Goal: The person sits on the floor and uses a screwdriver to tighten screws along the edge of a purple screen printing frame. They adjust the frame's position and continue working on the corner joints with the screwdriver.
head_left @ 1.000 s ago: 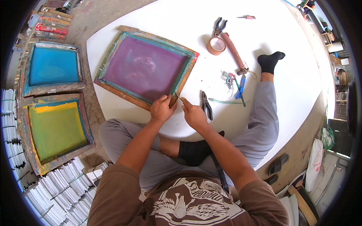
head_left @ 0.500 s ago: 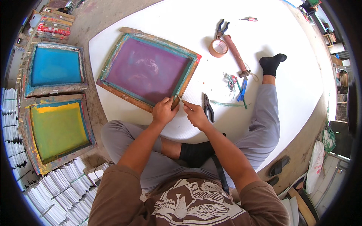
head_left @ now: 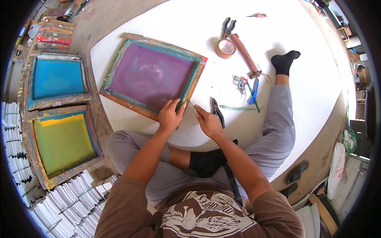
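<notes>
On a concrete floor (head_left: 97,20) lies a white sheet (head_left: 313,79). From left: blue (head_left: 59,77) and yellow-green (head_left: 65,144) screens, then a purple-meshed wooden frame (head_left: 147,73) on the sheet. Its mesh is in place; work seems underway at the near right corner, how much remains unclear. The left hand (head_left: 170,116) grips that corner; just beside, the right hand (head_left: 209,123) pinches a slim tool (head_left: 191,104) angled toward its edge. Pliers (head_left: 218,113) lie rightward.

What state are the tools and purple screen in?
Purple printing screen: flat, corner held by left hand
Thin tool: gripped in right hand, tip near screen's edge
Nearer pliers: jaws look shut
Farther pliers: handles spread
Hammer: lying flat
Blue cutter: lying, blade unclear
Screwdriver: lying loose
</notes>
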`<state>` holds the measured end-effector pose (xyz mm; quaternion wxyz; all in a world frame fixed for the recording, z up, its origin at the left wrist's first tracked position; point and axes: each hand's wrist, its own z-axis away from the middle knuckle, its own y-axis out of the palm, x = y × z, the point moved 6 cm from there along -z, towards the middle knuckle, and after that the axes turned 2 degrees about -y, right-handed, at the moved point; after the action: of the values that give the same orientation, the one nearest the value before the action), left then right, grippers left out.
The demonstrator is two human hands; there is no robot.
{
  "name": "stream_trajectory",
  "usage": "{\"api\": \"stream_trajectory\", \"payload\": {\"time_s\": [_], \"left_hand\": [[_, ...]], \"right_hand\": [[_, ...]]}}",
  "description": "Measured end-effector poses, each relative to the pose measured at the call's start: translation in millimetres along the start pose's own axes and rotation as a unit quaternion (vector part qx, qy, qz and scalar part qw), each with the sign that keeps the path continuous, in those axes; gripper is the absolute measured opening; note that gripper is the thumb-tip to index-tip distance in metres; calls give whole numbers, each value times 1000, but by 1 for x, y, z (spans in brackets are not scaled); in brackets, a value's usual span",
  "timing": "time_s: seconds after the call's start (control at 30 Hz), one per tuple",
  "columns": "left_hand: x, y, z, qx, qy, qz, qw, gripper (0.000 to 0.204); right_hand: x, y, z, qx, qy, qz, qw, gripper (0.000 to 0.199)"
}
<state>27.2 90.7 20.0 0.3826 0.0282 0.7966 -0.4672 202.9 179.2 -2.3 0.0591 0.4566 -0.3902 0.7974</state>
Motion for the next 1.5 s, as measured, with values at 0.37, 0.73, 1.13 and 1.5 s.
{"api": "stream_trajectory", "payload": {"time_s": [0.37,0.73,1.13,1.5], "left_hand": [[15,15,-20,48,-27,5,998,23],[41,-2,-6,66,-137,13,988,39],[23,4,5,29,-47,-83,995,39],[24,5,5,48,-70,-82,993,33]], "right_hand": [[11,-2,5,-6,-48,89,995,42],[21,-1,-6,-30,-103,237,965,39],[-16,7,-28,23,-43,-59,997,30],[-8,-12,-29,164,70,-128,975,41]]}}
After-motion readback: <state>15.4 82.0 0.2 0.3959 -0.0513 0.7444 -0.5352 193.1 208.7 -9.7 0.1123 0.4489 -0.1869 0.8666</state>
